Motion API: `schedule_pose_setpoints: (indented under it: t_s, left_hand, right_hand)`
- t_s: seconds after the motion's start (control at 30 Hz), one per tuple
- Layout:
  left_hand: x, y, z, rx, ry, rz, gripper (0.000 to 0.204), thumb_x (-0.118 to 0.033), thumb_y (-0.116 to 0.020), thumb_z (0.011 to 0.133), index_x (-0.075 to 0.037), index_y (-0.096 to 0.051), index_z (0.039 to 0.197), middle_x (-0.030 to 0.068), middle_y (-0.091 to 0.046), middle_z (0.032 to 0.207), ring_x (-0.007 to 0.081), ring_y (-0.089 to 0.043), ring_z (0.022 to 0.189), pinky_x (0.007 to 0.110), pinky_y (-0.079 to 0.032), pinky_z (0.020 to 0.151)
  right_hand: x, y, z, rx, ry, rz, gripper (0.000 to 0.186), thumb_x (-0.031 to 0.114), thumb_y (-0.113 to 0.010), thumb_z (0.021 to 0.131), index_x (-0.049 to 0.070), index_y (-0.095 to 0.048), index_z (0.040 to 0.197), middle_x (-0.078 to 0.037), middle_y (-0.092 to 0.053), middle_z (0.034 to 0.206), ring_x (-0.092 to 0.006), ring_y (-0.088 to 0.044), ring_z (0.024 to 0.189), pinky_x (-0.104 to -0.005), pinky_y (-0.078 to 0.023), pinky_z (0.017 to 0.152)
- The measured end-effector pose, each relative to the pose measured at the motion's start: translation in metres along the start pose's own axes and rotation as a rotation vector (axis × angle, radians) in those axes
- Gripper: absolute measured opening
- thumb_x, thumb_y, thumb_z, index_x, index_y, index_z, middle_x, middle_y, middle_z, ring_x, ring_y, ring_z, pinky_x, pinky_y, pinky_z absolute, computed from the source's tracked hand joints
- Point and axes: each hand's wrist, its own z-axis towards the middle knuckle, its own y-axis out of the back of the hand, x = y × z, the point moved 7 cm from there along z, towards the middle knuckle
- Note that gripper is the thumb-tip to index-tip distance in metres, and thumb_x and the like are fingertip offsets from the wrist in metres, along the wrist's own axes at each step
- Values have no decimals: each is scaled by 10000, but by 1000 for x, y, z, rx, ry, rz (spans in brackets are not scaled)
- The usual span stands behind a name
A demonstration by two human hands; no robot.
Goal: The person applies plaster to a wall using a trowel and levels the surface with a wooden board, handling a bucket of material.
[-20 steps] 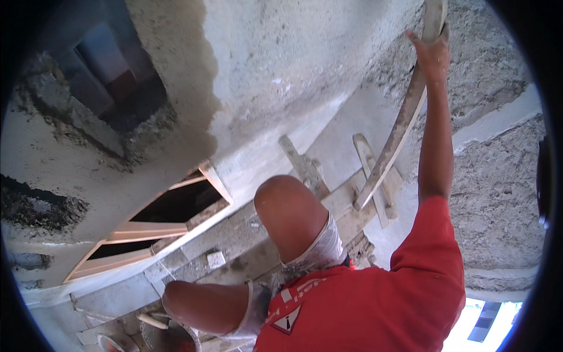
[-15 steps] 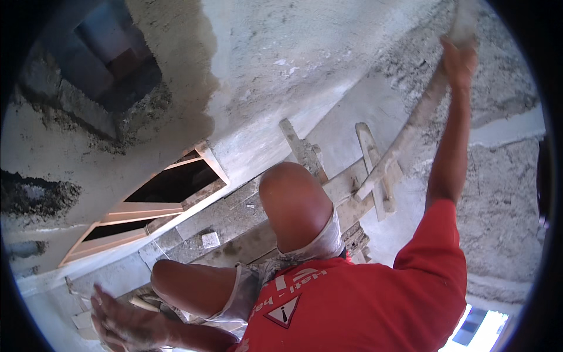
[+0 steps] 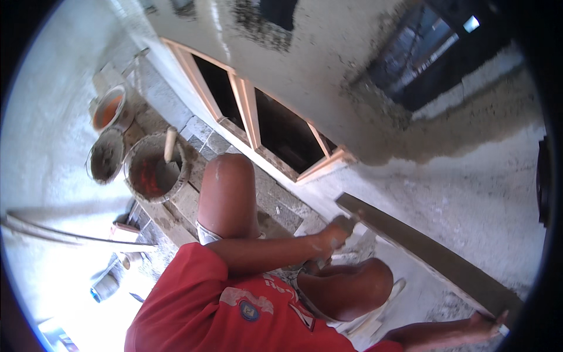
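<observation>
My left hand [image 3: 335, 236] is raised beside the near end of a long dark board [image 3: 422, 255]. It is blurred, with grey on it, and I cannot make out whether it grips anything. My right hand [image 3: 485, 324] grips the board's far end at the lower right. My bare left knee [image 3: 226, 193] and right knee [image 3: 358, 281] are bent below me on either side of my left hand.
Buckets [image 3: 128, 170] stand on planks [image 3: 176, 220] at the left, one with a wooden-handled tool [image 3: 170, 144]. Wooden window frames [image 3: 252, 117] sit in the plastered wall [image 3: 346, 105] ahead. Thin long strips [image 3: 82, 236] lie across the lower left.
My view has swung round to show the buckets. The board has come from upright at upper right to slanting at lower right, still in my right hand. My left arm now reaches across toward it.
</observation>
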Motion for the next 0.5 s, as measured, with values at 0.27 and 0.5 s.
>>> schedule_pose_setpoints:
  t_s: [0.27,0.5]
  left_hand:
    - [-46,-42,-19,248,-393,-626,636,-561,-461,978,-68,-410,1377,218,-452,1362,395,-530,1214,513,-456,1009]
    - [-118,57,-6,23,-886,-898,265,-68,-510,960,-23,-467,1219,170,-613,1145,336,-630,1073,553,-583,864]
  right_hand:
    - [-115,-47,-91,87,-323,403,589,184,-672,841,-132,-467,1294,-249,-557,1265,-372,-564,1156,-499,-432,1039]
    - [-132,-95,-144,90,-325,114,592,269,-644,937,-116,-415,1325,-213,-518,1281,-318,-515,1189,-475,-397,1070]
